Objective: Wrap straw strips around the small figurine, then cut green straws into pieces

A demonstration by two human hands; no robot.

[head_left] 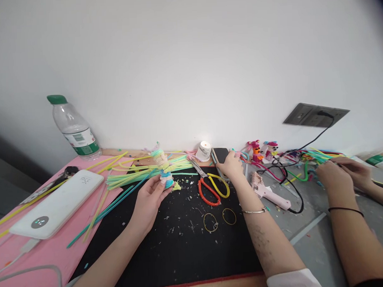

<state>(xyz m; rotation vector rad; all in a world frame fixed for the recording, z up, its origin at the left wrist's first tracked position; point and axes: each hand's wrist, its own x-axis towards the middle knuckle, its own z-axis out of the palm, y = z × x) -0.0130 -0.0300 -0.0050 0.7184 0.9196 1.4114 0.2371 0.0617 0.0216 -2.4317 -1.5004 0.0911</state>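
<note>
My left hand pinches a small figure of coiled pipe cleaners in pastel green, yellow, cream and blue, held upright over the black mat. Across the mat, my right hand is closed round a dark phone near the wall; part of the phone is hidden by the fingers. Between my hands lie scissors with one red and one yellow handle. A bundle of pale green and yellow pipe cleaners spreads behind and left of my left hand.
A white power bank rests on pink sheets at left, near a plastic bottle. Rubber bands and scraps dot the mat. A white cup, pink glue gun and cord lie near my right arm. Another person's hands work at far right.
</note>
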